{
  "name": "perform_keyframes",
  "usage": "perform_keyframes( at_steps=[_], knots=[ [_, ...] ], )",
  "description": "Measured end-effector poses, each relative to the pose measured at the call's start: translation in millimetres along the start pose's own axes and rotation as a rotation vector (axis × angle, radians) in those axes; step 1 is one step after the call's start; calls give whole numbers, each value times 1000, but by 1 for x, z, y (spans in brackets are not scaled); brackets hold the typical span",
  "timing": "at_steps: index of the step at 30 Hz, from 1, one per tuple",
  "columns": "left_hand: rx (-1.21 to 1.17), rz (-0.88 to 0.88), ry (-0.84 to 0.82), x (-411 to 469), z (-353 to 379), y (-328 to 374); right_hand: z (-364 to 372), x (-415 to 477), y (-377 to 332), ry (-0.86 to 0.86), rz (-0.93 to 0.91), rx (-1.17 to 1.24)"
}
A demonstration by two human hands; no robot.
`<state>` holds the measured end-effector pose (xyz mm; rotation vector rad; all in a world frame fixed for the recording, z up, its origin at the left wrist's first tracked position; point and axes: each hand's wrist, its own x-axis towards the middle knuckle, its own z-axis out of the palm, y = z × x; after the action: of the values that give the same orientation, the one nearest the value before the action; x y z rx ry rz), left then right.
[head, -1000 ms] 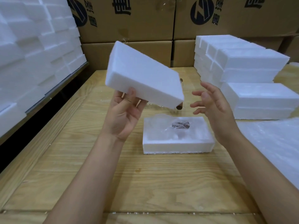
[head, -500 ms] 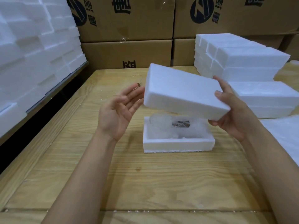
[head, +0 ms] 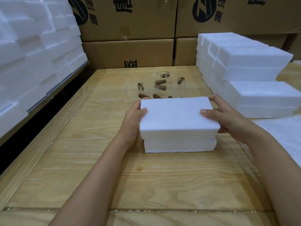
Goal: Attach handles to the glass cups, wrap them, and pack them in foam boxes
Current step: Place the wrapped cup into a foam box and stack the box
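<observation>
Back wall is all big brown cardboard cartons [head: 128, 18] with dark printed logos, stacked two high. Down the left side there's a huge bank of white foam blocks [head: 32, 54] on what looks like a shelf, running along the left edge of the desk [head: 78, 168], which is light wood with a strong grain.

The far right corner of the desk has a stepped pile of closed foam boxes [head: 254, 79], several layers deep. Along the right edge, nearer the camera, lies a white sheet [head: 286, 136]; can't tell exactly what material.

Pretty much dead centre of the desk is the one being packed: a foam base [head: 179, 145] flat on the wood with a foam lid [head: 177, 118] sitting on top, seam visible along the near side. Whatever's inside is hidden.

The left hand [head: 132, 121] grips the lid's left end, thumb over the top edge. The right hand [head: 228, 118] grips the right end, thumb on top and fingers curled round the far corner.

Behind the box, toward the far edge, there's a cluster of clear glass cups [head: 146, 84] with little brown handles [head: 160, 82], a few handles lying loose on the wood.
</observation>
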<state>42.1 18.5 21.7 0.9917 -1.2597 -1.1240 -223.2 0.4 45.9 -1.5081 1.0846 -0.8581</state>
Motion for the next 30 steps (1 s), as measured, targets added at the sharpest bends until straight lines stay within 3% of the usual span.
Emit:
perform_keyframes(
  at_steps=[8,22,26,30],
  knots=[
    [85,-45,-28,-1,2,-7,1,5,7,86,-10,-19],
    [167,77,-60,-4,-3,-7,0,2,12,18,14,-53],
    [162,62,-17,-7,-8,-4,3,0,12,147,-107,9],
    [230,79,-256,-21,-23,-9,12,-7,22,302,-248,21]
  ],
)
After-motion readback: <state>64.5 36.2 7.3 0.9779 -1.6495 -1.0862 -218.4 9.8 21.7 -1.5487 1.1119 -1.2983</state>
